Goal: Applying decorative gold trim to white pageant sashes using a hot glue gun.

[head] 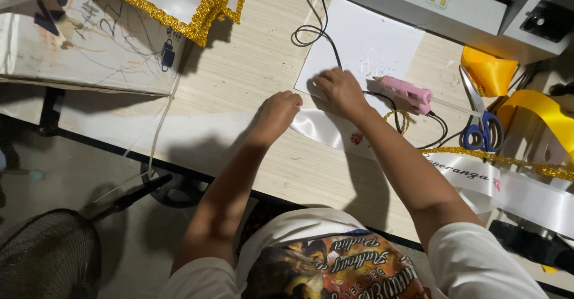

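The white satin ribbon lies across the wooden table, its rounded end just below the white sheet of paper. The left hand rests on that end with fingers curled under, pressing rather than pinching. The right hand lies flat, fingers together, where ribbon meets paper. Just right of the ribbon's end sits a pink glue gun; beyond it, blue-handled scissors and yellow ribbon.

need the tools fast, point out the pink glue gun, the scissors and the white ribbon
pink glue gun (405,92), head view, on its barrel
scissors (482,133), head view, on the blue handles
white ribbon (323,126), head view, on its curved end
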